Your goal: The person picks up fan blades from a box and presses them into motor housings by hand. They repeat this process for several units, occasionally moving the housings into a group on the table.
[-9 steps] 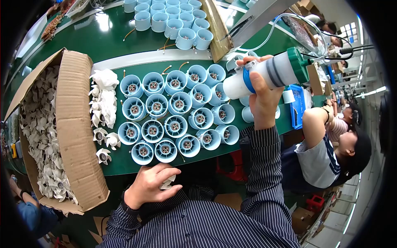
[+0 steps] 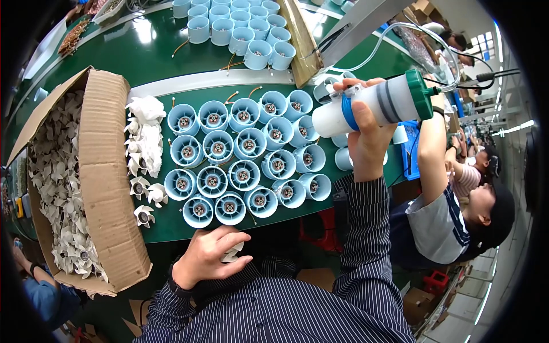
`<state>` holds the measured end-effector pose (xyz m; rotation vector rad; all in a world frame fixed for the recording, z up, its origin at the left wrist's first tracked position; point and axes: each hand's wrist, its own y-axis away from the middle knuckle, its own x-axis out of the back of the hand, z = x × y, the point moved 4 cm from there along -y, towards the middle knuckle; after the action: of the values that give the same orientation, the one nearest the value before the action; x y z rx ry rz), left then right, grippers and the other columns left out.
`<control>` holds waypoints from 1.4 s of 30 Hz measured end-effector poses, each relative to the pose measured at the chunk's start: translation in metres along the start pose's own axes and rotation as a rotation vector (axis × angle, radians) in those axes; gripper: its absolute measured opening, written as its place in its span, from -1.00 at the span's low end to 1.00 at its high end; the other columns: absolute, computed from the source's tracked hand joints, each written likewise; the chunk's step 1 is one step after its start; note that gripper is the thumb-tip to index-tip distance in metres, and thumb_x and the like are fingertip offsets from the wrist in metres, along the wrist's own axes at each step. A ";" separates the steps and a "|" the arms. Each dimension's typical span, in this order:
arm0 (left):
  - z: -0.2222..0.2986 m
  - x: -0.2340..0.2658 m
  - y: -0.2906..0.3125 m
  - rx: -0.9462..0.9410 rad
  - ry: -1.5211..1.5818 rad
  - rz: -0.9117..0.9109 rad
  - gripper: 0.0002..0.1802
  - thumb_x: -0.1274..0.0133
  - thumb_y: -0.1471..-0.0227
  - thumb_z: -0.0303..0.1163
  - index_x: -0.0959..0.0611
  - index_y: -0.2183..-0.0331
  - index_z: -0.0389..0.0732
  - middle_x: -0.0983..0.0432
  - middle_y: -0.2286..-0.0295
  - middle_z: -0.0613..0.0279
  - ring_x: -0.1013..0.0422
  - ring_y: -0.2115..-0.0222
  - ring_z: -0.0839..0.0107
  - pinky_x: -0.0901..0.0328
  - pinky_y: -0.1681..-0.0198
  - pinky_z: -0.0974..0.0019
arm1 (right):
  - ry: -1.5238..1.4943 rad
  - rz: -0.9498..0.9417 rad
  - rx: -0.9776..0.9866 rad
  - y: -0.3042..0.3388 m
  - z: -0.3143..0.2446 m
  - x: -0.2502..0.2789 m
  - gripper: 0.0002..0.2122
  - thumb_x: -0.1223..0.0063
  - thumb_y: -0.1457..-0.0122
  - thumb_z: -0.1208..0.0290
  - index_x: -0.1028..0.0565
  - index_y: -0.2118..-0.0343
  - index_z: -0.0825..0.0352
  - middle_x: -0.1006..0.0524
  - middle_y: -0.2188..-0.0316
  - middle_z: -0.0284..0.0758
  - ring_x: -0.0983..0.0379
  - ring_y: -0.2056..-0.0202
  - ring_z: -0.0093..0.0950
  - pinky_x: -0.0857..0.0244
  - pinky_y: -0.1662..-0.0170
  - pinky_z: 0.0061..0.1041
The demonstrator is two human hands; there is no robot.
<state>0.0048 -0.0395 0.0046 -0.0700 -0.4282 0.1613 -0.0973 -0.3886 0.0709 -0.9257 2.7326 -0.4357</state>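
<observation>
My right hand (image 2: 369, 143) is wrapped round a fat white dispensing cartridge (image 2: 374, 100) with a green cap, dark bands and a blue ring. It is held tilted above the right side of the bench, its hose running off the capped end. Close to the front edge, my left hand (image 2: 209, 257) has its fingers curled round a small white fan impeller (image 2: 233, 251), mostly hidden by them. Between the hands stand rows of light blue round housings (image 2: 217, 147), open side up, each with a small motor in its centre. Loose white impellers (image 2: 157, 195) lie left of them.
A cardboard box (image 2: 108, 171) full of white impellers stands at the left. More blue housings (image 2: 243, 34) sit beyond a metal rail (image 2: 189, 81). A metal post (image 2: 372, 28) rises at the back right. At the right, a co-worker (image 2: 440, 223) sits near a blue tray (image 2: 409, 151).
My right hand and the cartridge have shifted slightly right and down. The co-worker's arm at the right has risen. My left hand stays in place with the impeller.
</observation>
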 end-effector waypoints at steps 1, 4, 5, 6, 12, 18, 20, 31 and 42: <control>-0.001 -0.001 0.001 -0.001 0.000 0.000 -0.47 -0.53 0.12 -0.30 -0.74 0.07 -0.18 -0.67 0.29 0.12 -0.63 0.42 0.26 -0.53 0.39 0.27 | -0.006 0.001 0.008 -0.001 -0.002 0.000 -0.55 -0.39 -0.19 0.43 -0.41 -0.07 0.32 -0.64 0.01 -0.02 -0.65 -0.04 -0.11 -0.45 -0.25 -0.05; 0.000 -0.003 0.005 0.006 0.000 -0.006 -0.47 -0.53 0.12 -0.30 -0.74 0.06 -0.18 -0.67 0.29 0.13 -0.63 0.41 0.26 -0.53 0.38 0.27 | -0.002 0.004 0.010 -0.005 -0.005 -0.003 -0.55 -0.39 -0.19 0.43 -0.40 -0.07 0.32 -0.63 0.01 -0.03 -0.65 -0.03 -0.10 -0.46 -0.24 -0.05; 0.000 -0.004 0.007 0.013 -0.001 -0.011 -0.47 -0.53 0.12 -0.30 -0.74 0.06 -0.18 -0.67 0.29 0.13 -0.64 0.41 0.26 -0.53 0.38 0.27 | 0.009 0.007 0.005 -0.008 -0.004 -0.004 -0.56 -0.39 -0.19 0.43 -0.40 -0.06 0.33 -0.62 0.01 -0.03 -0.65 -0.02 -0.10 -0.46 -0.24 -0.05; 0.001 -0.004 0.008 0.019 -0.003 -0.016 -0.47 -0.53 0.11 -0.30 -0.74 0.06 -0.18 -0.67 0.29 0.13 -0.64 0.40 0.26 -0.53 0.37 0.27 | 0.020 0.010 0.000 -0.010 -0.004 -0.006 -0.56 -0.39 -0.20 0.44 -0.40 -0.06 0.33 -0.62 0.00 -0.04 -0.65 -0.02 -0.11 -0.46 -0.23 -0.05; 0.005 -0.010 0.015 0.024 0.026 -0.035 -0.47 -0.52 0.12 -0.29 -0.74 0.06 -0.17 -0.67 0.29 0.14 -0.64 0.39 0.26 -0.54 0.36 0.27 | 0.033 0.000 -0.001 -0.018 0.014 -0.009 -0.57 -0.38 -0.20 0.47 -0.39 -0.05 0.34 -0.61 0.01 -0.06 -0.65 -0.01 -0.14 -0.47 -0.23 -0.07; 0.009 -0.012 0.014 0.010 0.034 -0.047 -0.47 -0.52 0.12 -0.28 -0.75 0.07 -0.19 -0.67 0.29 0.16 -0.64 0.39 0.26 -0.54 0.35 0.27 | 0.044 0.010 -0.057 -0.014 0.023 -0.004 -0.57 -0.39 -0.20 0.49 -0.39 -0.05 0.32 -0.63 0.05 -0.07 -0.65 -0.02 -0.18 -0.46 -0.23 -0.10; 0.008 -0.011 0.014 0.009 0.033 -0.044 -0.47 -0.52 0.12 -0.28 -0.75 0.07 -0.19 -0.67 0.29 0.16 -0.64 0.39 0.26 -0.54 0.35 0.27 | 0.041 0.012 -0.048 -0.015 0.023 -0.003 -0.57 -0.39 -0.20 0.49 -0.39 -0.05 0.32 -0.63 0.05 -0.07 -0.65 -0.02 -0.18 -0.46 -0.23 -0.10; 0.008 -0.011 0.012 -0.012 0.025 -0.040 -0.48 -0.52 0.11 -0.27 -0.75 0.08 -0.19 -0.67 0.29 0.15 -0.64 0.38 0.24 -0.54 0.31 0.25 | 0.058 0.016 -0.057 -0.016 0.020 0.001 -0.55 -0.42 -0.20 0.45 -0.40 -0.06 0.31 -0.63 0.00 -0.02 -0.65 -0.05 -0.18 -0.45 -0.25 -0.12; 0.007 -0.017 0.007 -0.031 0.041 -0.041 -0.50 -0.52 0.10 -0.25 -0.76 0.09 -0.18 -0.67 0.32 0.16 -0.64 0.39 0.24 -0.53 0.33 0.24 | 0.008 -0.107 -0.089 -0.020 -0.012 -0.022 -0.55 -0.44 -0.20 0.41 -0.41 -0.05 0.28 -0.61 -0.02 -0.06 -0.62 -0.10 -0.21 -0.43 -0.28 -0.14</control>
<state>-0.0141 -0.0355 0.0030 -0.0944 -0.3909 0.1132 -0.0726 -0.3880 0.0917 -1.0996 2.7380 -0.3387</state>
